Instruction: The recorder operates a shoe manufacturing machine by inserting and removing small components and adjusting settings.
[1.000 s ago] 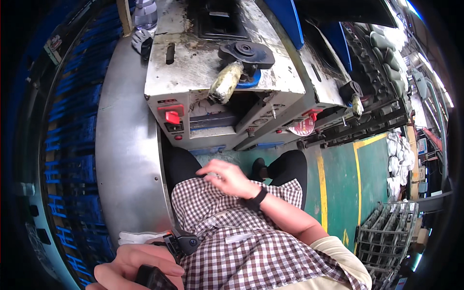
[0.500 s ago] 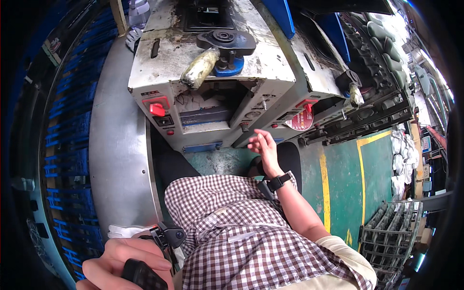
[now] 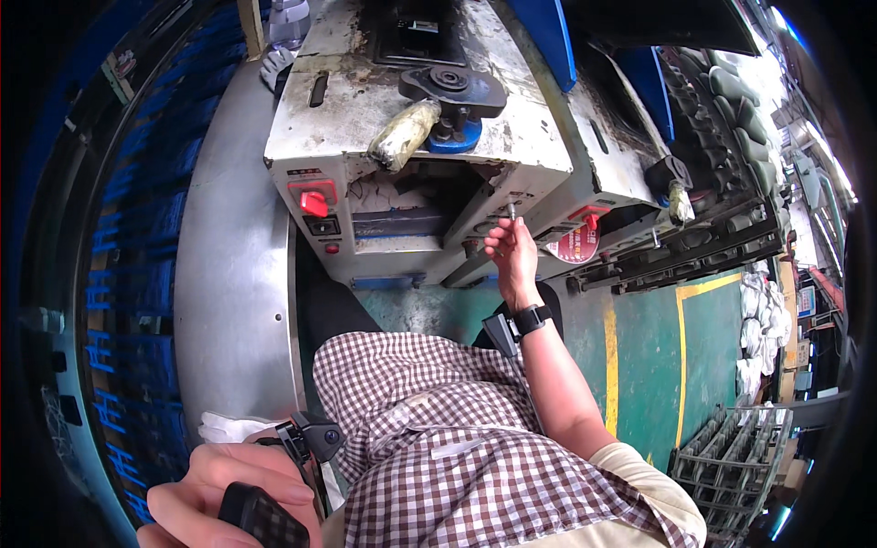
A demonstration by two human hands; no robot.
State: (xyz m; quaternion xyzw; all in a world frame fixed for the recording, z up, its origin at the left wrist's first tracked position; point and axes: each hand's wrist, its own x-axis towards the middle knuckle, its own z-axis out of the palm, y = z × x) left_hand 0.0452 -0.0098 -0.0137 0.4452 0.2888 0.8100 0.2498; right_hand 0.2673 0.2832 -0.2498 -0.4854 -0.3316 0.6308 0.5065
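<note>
My right hand [image 3: 513, 254] reaches up to the front panel of a worn white machine [image 3: 521, 146]. Its fingers are curled, and the thumb and fingertips meet at a small metal toggle switch [image 3: 512, 209]. At the lower left, my left hand [image 3: 215, 489] is closed around a small black device [image 3: 260, 516] with rounded corners. A red rotary switch [image 3: 312, 203] sits on the panel's left side. Above the machine's opening are a dark metal clamp head [image 3: 452, 84] and a handle wrapped in yellowed tape [image 3: 404, 137].
A curved metal worktop [image 3: 233, 265] runs along my left, with a white cloth [image 3: 228, 427] near me. Blue racks [image 3: 137, 301] stand beyond it. To the right are a second machine [image 3: 607, 155], dark shelves of moulded parts [image 3: 731, 100], white bundles [image 3: 756, 310] and a metal rack [image 3: 735, 466].
My right hand has moved up and slightly right, from below the panel to the toggle switch. The left hand still grips the black device. The view has shifted slightly.
</note>
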